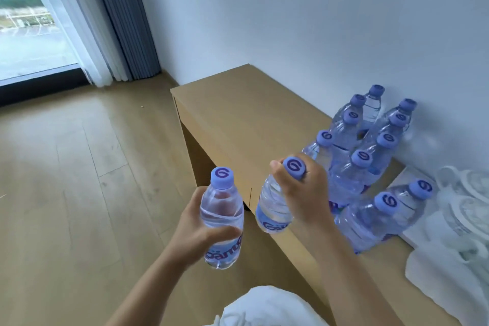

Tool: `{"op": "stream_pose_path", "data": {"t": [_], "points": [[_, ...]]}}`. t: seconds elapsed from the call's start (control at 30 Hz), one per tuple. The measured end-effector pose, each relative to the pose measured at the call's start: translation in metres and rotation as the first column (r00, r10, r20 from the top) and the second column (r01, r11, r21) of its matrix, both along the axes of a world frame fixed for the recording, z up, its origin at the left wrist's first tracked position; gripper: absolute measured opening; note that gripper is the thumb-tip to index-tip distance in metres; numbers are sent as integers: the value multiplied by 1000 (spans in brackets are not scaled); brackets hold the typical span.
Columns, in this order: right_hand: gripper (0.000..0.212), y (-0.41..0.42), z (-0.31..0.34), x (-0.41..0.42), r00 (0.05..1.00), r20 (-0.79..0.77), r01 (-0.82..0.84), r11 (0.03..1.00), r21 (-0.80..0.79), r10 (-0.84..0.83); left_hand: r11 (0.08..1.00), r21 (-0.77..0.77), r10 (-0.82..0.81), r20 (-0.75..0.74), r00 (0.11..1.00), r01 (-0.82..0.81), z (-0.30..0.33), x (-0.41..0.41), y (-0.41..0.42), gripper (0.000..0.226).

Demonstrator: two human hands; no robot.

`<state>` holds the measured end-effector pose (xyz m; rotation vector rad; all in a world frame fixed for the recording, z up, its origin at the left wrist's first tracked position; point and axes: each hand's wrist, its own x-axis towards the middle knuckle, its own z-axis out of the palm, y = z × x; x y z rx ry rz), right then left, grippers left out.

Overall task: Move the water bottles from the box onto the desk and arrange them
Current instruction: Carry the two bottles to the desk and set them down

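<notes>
My left hand [197, 230] grips a clear water bottle [222, 209] with a purple cap around its middle, upright, out over the floor just left of the desk's front edge. My right hand [301, 188] holds a second bottle [274, 206] by its neck and cap, hanging over the edge of the light wooden desk [238, 114]. Several matching bottles [357, 156] stand in rows on the desk against the wall, and two more bottles [381, 217] stand nearer to me. The box is out of view.
A white kettle set and white cloth [460, 219] lie on the desk at the right. Wooden floor [79, 180] spreads to the left, with curtains [113, 21] and a window beyond. The desk's far left part is bare.
</notes>
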<state>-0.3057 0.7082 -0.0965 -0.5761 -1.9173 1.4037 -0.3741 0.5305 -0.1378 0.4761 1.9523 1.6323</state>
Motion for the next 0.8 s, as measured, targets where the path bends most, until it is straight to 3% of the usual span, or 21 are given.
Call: {"op": "stream_pose_path", "data": {"t": [0.13, 0.27, 0.43, 0.67, 0.8], "points": [[45, 34, 2, -50, 999, -35, 33, 998, 46, -31, 1000, 9, -13, 10, 1000, 13, 2, -53, 43, 75], [44, 55, -1, -81, 966, -60, 256, 959, 124, -250, 998, 7, -60, 45, 997, 60, -2, -89, 80, 75], [45, 75, -12, -108, 922, -15, 387, 914, 123, -388, 985, -13, -172, 59, 983, 173, -5, -143, 129, 71], [38, 99, -20, -133, 769, 76, 624, 772, 122, -634, 905, -59, -420, 40, 907, 422, -3, -221, 212, 66], [21, 106, -16, -139, 648, 80, 745, 652, 142, -757, 789, -73, -609, 38, 793, 610, -2, -238, 270, 70]]}}
